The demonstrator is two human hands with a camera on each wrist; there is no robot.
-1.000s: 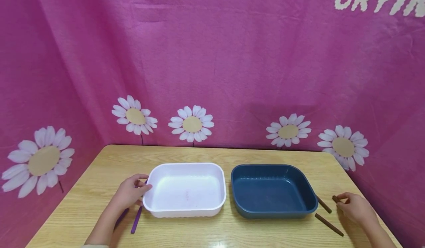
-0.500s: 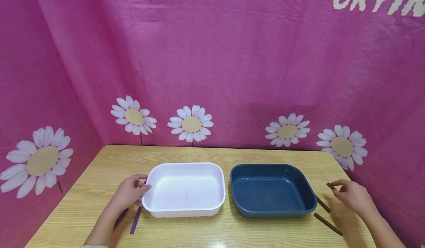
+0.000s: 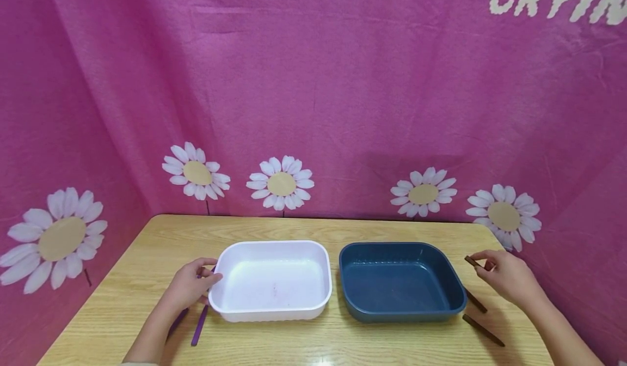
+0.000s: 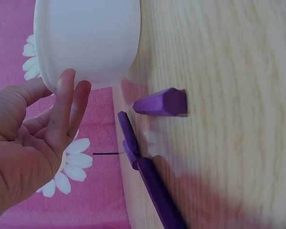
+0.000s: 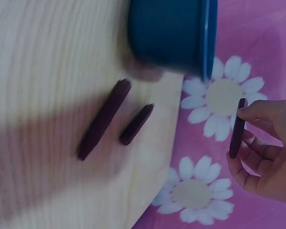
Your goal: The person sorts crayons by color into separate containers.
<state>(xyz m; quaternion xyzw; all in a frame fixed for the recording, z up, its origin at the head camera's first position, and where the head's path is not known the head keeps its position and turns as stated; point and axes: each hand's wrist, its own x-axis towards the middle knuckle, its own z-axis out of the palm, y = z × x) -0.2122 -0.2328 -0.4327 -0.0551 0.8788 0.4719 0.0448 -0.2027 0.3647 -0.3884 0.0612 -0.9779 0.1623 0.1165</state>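
Observation:
My left hand (image 3: 188, 285) is at the left rim of a white plastic basin (image 3: 274, 315), the thumb over the rim and fingers against the outer wall. Beside it lie purple six-sided sticks (image 3: 200, 325), partly hidden by the hand and basin in the head view; several (image 4: 164, 101) show in the left wrist view. Raised right of a dark blue basin (image 3: 401, 317), my right hand (image 3: 506, 276) pinches a short brown stick (image 3: 472, 261) between thumb and fingertips. Below it two more brown sticks (image 3: 482, 330) rest on the table, one close against the blue basin.
Both basins stand side by side, a narrow gap between them, on a light wooden table (image 3: 323, 344). A pink cloth (image 3: 343, 110) with daisy prints hangs behind the table and along both sides.
My right hand has lifted the brown stick and moved it up and left, closer to the blue basin. The left hand has stayed at the white basin's rim.

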